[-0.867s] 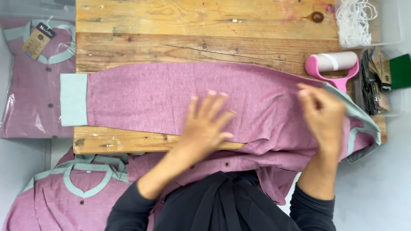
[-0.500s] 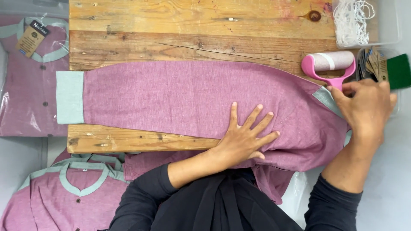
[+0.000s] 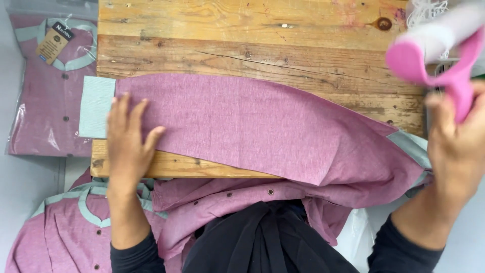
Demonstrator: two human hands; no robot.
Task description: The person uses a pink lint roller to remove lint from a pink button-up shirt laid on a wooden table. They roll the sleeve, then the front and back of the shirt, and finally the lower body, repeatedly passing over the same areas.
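A pink-purple shirt sleeve (image 3: 262, 126) lies stretched across the wooden table (image 3: 242, 40), its pale green cuff (image 3: 96, 107) at the left end. My left hand (image 3: 127, 141) lies flat, fingers apart, on the sleeve just right of the cuff. My right hand (image 3: 457, 146) is raised at the right edge and grips the pink handle of a lint roller (image 3: 439, 48), which is blurred and held above the table's right corner. The rest of the shirt (image 3: 242, 202) hangs off the near edge of the table.
A folded, bagged shirt of the same colour with a brown tag (image 3: 48, 86) lies left of the table. Another folded shirt (image 3: 65, 227) lies at the lower left. White netting (image 3: 427, 10) shows at the top right.
My left hand slid left along the sleeve to the cuff end. My right hand took the lint roller off the table's right side and lifted it.
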